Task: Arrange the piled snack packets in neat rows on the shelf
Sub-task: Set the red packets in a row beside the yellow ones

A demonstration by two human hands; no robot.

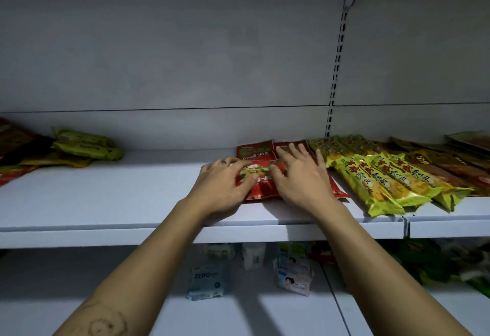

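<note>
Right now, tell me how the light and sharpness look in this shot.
Head view: dim, bluish light; arm shadows streak the lower shelf; wide-angle bends the shelf edge; lower-right goods blur; the red packets under both hands stay readable.

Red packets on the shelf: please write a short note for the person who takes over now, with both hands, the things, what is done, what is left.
Left hand: flat on the front red packet, fingers spread.
Right hand: flat on the red packets beside it, reaching to the back ones.
Done: yellow packets lie in a row at right, red ones next to them.
Left: the pile at far left of the shelf is still unsorted.
</note>
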